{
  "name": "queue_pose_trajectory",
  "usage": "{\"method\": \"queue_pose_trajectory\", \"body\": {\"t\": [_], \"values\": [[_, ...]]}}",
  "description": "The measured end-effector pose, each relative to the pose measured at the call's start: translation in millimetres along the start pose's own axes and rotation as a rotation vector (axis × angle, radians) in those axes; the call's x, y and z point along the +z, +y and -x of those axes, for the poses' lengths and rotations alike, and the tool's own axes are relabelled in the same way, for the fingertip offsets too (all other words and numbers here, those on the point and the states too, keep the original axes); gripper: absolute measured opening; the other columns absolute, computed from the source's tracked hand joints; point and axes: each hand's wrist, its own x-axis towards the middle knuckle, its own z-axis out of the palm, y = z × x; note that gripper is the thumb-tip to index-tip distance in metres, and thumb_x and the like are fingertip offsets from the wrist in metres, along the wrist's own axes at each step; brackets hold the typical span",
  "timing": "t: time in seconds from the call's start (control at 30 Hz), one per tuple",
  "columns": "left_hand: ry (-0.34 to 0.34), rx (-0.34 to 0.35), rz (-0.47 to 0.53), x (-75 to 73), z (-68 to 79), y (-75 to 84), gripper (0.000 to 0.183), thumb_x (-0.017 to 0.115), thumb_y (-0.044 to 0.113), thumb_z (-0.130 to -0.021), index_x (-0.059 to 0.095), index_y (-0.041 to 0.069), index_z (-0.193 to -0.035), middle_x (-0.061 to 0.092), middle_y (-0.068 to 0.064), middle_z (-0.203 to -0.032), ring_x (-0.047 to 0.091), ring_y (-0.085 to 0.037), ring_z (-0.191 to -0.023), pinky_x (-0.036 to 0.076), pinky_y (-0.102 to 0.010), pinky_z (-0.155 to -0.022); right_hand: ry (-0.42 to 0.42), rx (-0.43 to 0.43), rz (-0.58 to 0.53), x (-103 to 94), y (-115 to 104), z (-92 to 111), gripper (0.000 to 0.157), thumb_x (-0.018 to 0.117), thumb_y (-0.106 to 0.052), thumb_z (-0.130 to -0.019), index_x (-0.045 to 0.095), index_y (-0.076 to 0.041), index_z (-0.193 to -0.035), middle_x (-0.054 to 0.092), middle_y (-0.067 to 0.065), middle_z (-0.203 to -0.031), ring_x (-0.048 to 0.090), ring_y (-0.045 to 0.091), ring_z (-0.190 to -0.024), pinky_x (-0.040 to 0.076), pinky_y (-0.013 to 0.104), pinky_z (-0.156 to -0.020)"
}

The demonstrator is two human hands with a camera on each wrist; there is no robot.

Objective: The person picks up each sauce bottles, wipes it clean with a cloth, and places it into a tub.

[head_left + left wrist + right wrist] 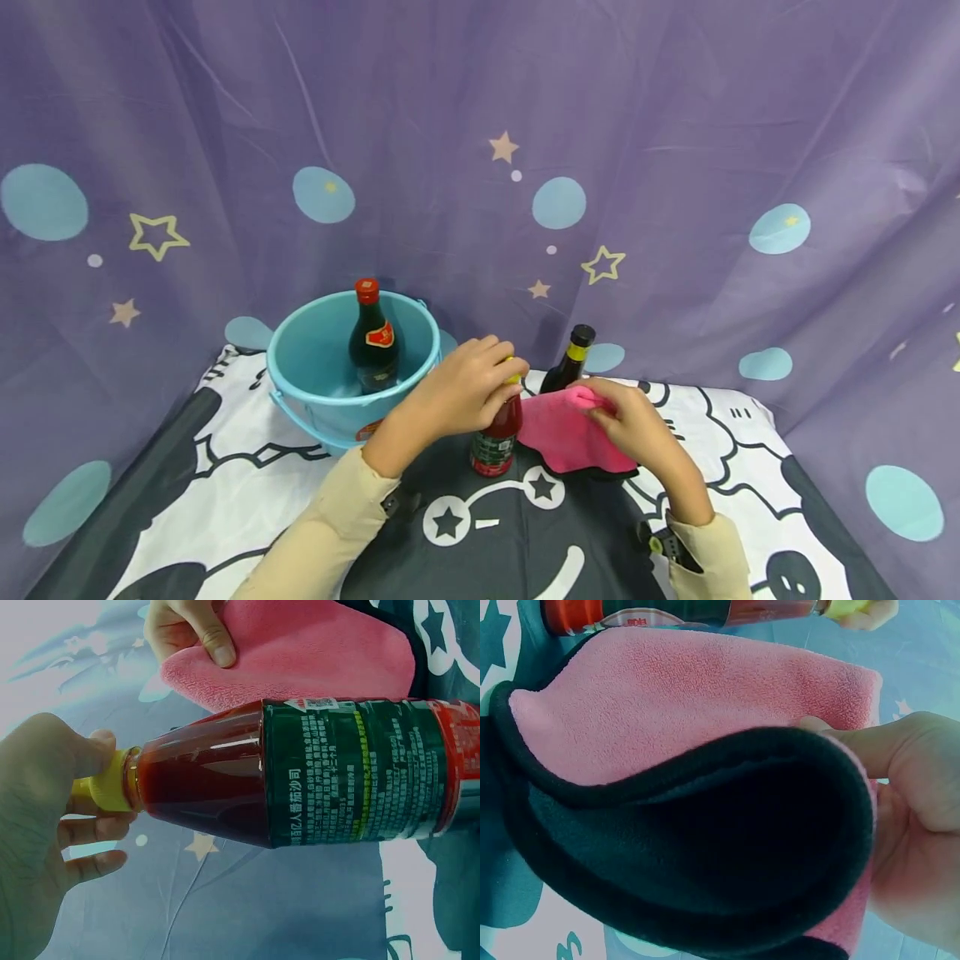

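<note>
The left hand (468, 387) is pinching the yellow cap (112, 784) of a red sauce bottle (495, 452), which is staying upright near the middle of the surface's (255, 492) back edge. The right hand (626, 421) is pinching a pink cloth (558, 429) beside it; a black-capped bottle (562, 377) is rising behind the cloth. Near the back left corner, a blue bucket (330, 411) is holding a red-capped bottle (369, 342).

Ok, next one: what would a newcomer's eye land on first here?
Probably the pink cloth, bright just right of centre in the head view and pinched in the right hand. Beside it, the left hand grips a red bottle by its yellow cap. Left of both hands stands the blue bucket, with a dark bottle inside.
</note>
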Motion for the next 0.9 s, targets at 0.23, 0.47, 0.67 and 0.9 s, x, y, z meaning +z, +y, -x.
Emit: {"method": "queue_pose_trajectory", "body": {"t": [0.23, 0.47, 0.67, 0.9], "values": [[0.074, -0.044, 0.063, -4.8, -1.9, -3.3, 0.007, 0.07, 0.013, -0.095, 0.072, 0.013, -0.101, 0.067, 0.003, -0.092, 0.058, -0.014, -0.085, 0.048, -0.03, -0.076, 0.168, 0.051, -0.059, -1.8, -11.7, -0.3, 0.028, 0.075, 0.005, -0.085, 0.075, -0.007, -0.11, 0.073, 0.006, -0.09, 0.06, 0.013, -0.073, 0.052, 0.026, -0.066], [0.088, -0.081, 0.031, -9.3, -6.0, 5.1, 0.009, 0.077, 0.011, -0.09, 0.072, 0.01, -0.097, 0.069, 0.0, -0.087, 0.059, -0.016, -0.08, 0.053, -0.028, -0.078, 0.42, -0.207, -0.124, 17.1, -44.2, -17.9, 0.038, 0.069, 0.015, -0.079, 0.074, -0.003, -0.112, 0.076, 0.012, -0.102, 0.064, 0.017, -0.079, 0.049, 0.015, -0.07], [0.117, -0.11, -0.009, -11.1, -8.2, 6.7, 0.016, 0.08, 0.013, -0.088, 0.074, 0.007, -0.101, 0.073, -0.003, -0.095, 0.064, -0.019, -0.085, 0.057, -0.03, -0.084, 0.532, -0.333, -0.047, 46.9, -62.8, -23.8, 0.03, 0.065, 0.004, -0.084, 0.068, 0.001, -0.114, 0.071, 0.012, -0.1, 0.061, 0.018, -0.077, 0.053, 0.027, -0.07], [0.093, -0.196, 0.116, -9.3, -8.9, 5.8, 0.014, 0.07, 0.0, -0.091, 0.075, 0.009, -0.1, 0.075, -0.002, -0.095, 0.064, -0.019, -0.085, 0.058, -0.029, -0.08, 0.466, -0.379, 0.162, 71.5, -61.6, -12.4, 0.045, 0.072, -0.011, -0.081, 0.056, 0.005, -0.12, 0.061, 0.021, -0.116, 0.065, 0.03, -0.094, 0.062, 0.042, -0.07]]}}
